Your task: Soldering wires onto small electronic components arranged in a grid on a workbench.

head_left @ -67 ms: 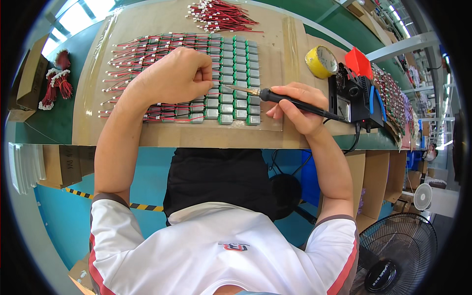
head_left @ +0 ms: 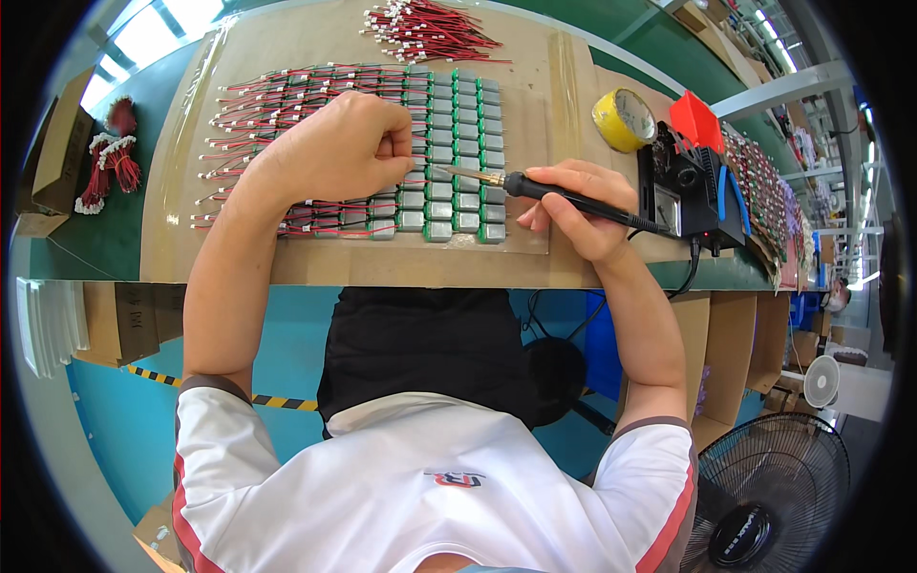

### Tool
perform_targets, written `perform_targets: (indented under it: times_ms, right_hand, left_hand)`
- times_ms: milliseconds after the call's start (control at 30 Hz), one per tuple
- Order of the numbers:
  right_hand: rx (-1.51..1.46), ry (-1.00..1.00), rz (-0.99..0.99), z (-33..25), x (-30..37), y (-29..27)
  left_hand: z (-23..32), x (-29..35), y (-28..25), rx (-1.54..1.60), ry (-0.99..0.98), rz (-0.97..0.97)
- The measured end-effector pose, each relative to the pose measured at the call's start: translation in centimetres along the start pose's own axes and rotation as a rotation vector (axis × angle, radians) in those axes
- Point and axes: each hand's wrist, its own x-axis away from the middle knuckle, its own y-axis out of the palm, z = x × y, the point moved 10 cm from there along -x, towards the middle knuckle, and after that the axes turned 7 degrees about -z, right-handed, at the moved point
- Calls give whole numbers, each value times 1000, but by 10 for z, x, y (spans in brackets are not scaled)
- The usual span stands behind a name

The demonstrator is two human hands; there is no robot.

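My right hand (head_left: 597, 201) grips a black-handled soldering iron (head_left: 527, 186), its metal tip pointing left over rows of small grey battery packs (head_left: 466, 177) with green ends. Fingers curled together, my left hand (head_left: 349, 148) is closed low over the rows, just left of the iron's tip. Whatever its fingertips pinch is hidden behind the hand. Red and black wire leads (head_left: 253, 110) with white connectors run leftward from the left-hand packs, partly under my left hand and forearm.
A pile of loose wire leads (head_left: 430, 33) lies at the far edge of the cardboard sheet (head_left: 334, 271). On the right are a yellow tape roll (head_left: 625, 120) and a soldering station (head_left: 702, 196). Bundled leads (head_left: 117, 164) lie beside an open carton (head_left: 59, 158) at left.
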Motion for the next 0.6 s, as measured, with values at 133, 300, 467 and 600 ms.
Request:
perform_targets:
  times_ms: [133,300,467,600]
  right_hand:
    - [-8,-5,-8,0,0,1]
    - [-10,-3,-13,0,0,0]
    - [-20,0,-10,0,-1,1]
    - [-19,1,-9,-1,-1,1]
  left_hand:
    - [0,1,0,1,-13,-3]
    - [-1,0,1,6,-8,-11]
    - [-2,0,1,9,-13,-12]
    - [0,0,1,11,21,12]
